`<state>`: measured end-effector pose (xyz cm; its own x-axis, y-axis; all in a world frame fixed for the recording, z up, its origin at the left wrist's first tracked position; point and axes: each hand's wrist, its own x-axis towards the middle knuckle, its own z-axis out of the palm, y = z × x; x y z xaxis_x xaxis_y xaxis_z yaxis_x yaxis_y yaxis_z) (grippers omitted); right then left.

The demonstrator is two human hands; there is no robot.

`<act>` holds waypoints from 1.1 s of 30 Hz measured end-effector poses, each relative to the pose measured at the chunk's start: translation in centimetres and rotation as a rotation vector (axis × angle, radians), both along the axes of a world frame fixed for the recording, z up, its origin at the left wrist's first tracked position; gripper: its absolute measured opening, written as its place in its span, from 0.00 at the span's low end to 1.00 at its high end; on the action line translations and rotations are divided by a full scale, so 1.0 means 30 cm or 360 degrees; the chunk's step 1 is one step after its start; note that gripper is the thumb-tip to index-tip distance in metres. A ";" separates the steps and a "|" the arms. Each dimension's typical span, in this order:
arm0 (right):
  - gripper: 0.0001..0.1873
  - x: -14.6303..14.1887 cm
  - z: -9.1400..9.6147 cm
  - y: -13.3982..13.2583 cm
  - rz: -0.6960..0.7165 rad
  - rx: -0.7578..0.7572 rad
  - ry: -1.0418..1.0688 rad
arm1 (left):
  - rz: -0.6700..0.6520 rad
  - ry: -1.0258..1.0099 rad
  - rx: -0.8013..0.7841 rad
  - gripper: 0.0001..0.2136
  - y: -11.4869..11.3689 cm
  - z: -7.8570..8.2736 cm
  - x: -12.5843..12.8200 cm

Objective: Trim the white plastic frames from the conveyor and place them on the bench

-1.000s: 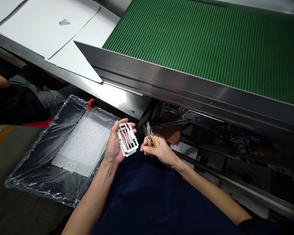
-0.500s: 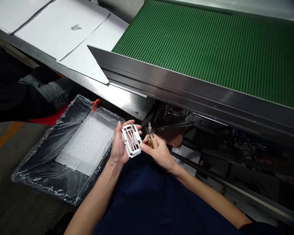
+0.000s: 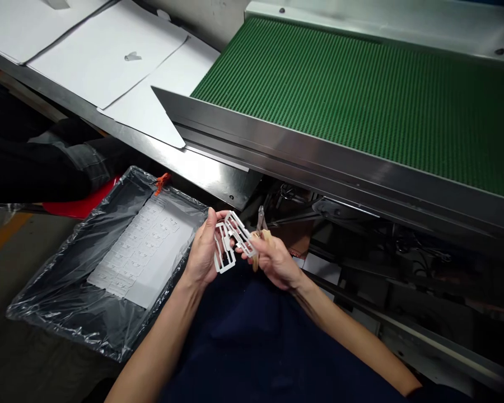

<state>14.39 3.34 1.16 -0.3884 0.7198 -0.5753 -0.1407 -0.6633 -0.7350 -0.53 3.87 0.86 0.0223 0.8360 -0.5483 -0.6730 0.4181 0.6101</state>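
Two white slotted plastic frames are held in front of my body, tilted apart from each other. My left hand (image 3: 202, 249) grips the left slotted plastic frame (image 3: 217, 263) by its edge, thumb raised. The right slotted plastic frame (image 3: 238, 232) is pinched by my right hand (image 3: 275, 260). That same hand also keeps hold of a pair of nippers (image 3: 261, 221) with pale yellow handles, its metal jaws pointing up and away. Fingers hide parts of both frames and of the handles.
At left, a tray lined with clear plastic (image 3: 67, 313) holds rows of flat white parts (image 3: 140, 240) on white sheet. Above runs a green ribbed conveyor (image 3: 340, 95) behind a metal rail (image 3: 277, 131). White sheets (image 3: 105, 50) cover the bench; a person's dark-clothed legs (image 3: 46, 162) are beside it.
The white frames, stacked together in my left hand before, are now split apart, one in each hand. My right hand has closed on one while keeping the nippers. The view has tilted slightly.
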 end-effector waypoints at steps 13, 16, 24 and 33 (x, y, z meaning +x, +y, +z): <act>0.22 0.033 -0.046 0.004 -0.0138 -0.0206 0.0224 | -0.0075 0.0072 -0.0141 0.16 0.034 0.012 0.011; 0.19 -0.005 -0.040 -0.013 0.0044 0.0439 -0.0601 | 0.0078 0.0110 -0.0210 0.16 0.039 -0.043 0.046; 0.22 -0.081 -0.127 0.054 0.0734 0.0808 -0.1362 | 0.0317 0.0095 -0.0443 0.07 -0.006 -0.300 -0.030; 0.28 -0.206 -0.261 0.610 0.0253 0.1478 -0.2089 | 0.0178 0.0660 -0.0789 0.10 0.042 -0.583 -0.532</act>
<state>8.22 21.64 -6.65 -0.1056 0.9938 0.0353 0.8996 0.1106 -0.4224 -16.50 5.12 -16.62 -0.3461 0.4672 -0.8136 -0.4792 0.6575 0.5814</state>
